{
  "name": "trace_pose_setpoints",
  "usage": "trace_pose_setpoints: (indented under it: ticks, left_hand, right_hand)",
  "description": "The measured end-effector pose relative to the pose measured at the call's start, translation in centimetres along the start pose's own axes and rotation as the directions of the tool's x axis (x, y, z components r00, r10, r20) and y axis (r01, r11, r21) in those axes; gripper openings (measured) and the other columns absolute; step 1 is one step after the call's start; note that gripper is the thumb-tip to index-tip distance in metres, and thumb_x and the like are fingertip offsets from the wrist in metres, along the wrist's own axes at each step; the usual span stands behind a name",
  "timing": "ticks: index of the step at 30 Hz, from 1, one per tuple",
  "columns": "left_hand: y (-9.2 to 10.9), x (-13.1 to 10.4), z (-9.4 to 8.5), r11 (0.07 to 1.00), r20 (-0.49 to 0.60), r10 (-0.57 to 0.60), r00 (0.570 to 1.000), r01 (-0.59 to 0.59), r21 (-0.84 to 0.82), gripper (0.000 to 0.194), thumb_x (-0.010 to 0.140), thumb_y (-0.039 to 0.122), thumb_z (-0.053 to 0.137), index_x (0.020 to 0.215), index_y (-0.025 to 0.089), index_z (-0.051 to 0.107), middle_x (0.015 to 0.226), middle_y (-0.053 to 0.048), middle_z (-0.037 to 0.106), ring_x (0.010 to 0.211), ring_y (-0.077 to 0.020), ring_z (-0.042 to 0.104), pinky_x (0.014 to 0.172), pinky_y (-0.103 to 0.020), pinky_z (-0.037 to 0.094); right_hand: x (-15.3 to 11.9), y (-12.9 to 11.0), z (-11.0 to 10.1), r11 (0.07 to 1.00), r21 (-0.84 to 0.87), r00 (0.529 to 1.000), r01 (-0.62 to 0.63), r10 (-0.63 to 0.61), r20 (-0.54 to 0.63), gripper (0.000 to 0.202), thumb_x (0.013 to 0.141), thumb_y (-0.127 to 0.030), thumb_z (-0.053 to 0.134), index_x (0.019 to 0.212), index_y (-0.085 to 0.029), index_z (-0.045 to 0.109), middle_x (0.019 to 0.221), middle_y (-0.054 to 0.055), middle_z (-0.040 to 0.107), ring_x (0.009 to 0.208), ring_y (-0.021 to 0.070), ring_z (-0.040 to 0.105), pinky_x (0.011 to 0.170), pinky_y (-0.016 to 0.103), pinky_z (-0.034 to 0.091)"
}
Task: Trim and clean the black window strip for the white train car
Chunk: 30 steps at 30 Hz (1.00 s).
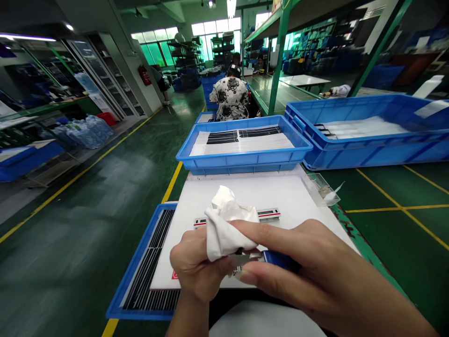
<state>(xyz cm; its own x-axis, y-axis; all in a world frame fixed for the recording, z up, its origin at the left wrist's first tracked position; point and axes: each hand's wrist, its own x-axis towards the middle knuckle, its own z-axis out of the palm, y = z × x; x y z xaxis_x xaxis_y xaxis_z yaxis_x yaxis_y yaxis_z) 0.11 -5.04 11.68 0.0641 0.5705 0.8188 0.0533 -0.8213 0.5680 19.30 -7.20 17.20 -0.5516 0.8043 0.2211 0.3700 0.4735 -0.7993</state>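
Daylight blazed through the windows [198, 29] beyond the far edge of the desk [287, 193], a ceiling tube [231, 8] flared white, sheen streaked the floor [129, 182] past the left edge, soft shadows creased the bright cloth [223, 236], and the view stretched at its sides, distant shelves [188, 65] dim and soft!

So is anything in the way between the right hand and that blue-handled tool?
Nothing visible: the right hand holds the blue-handled tool directly. The white cloth, bunched at the left hand, is near the tool's metal end, not in between.
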Motion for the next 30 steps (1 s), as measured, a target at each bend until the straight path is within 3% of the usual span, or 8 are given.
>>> trace_pose_setpoints:
  ticks: [7, 19, 30]
  left_hand:
    - [0.05, -0.27, -0.16, 1.0, -0.005, -0.024, 1.0, 0.024, 0.001, 0.022, 0.096, 0.03, 0.074, 0.078, 0.017, 0.076, 0.056, 0.004, 0.07, 0.048, -0.0096, 0.064, 0.051, -0.018, 0.052]
    - [0.21, -0.3, -0.06, 0.999, -0.041, -0.049, 0.998, 0.049, 0.001, 0.036, 0.093, 0.035, 0.078, 0.063, 0.018, 0.068, 0.051, 0.004, 0.065, 0.044, -0.0096, 0.059, 0.046, -0.022, 0.047]
    - [0.23, -0.33, 0.06, 0.997, -0.033, -0.065, 0.997, 0.064, -0.044, 0.029, 0.093, 0.036, 0.077, 0.071, 0.018, 0.074, 0.056, 0.002, 0.069, 0.047, -0.011, 0.064, 0.047, -0.022, 0.049]
  right_hand:
    - [0.02, -0.2, 0.03, 1.0, 0.017, 1.0, -0.016, 0.016, 0.011, 0.03, 0.107, -0.043, 0.058, 0.136, -0.038, 0.067, 0.089, -0.008, 0.079, 0.066, 0.0115, 0.066, 0.057, 0.023, 0.042]
    - [0.03, -0.48, -0.09, 0.998, 0.01, 0.998, -0.057, 0.057, 0.034, 0.029, 0.107, -0.043, 0.059, 0.134, -0.036, 0.068, 0.083, -0.007, 0.076, 0.063, 0.0123, 0.062, 0.056, 0.023, 0.041]
    - [-0.07, -0.47, -0.11, 0.997, 0.036, 0.997, -0.07, 0.068, 0.048, 0.031, 0.106, -0.042, 0.06, 0.136, -0.038, 0.067, 0.091, -0.006, 0.08, 0.072, 0.0142, 0.07, 0.062, 0.023, 0.045]
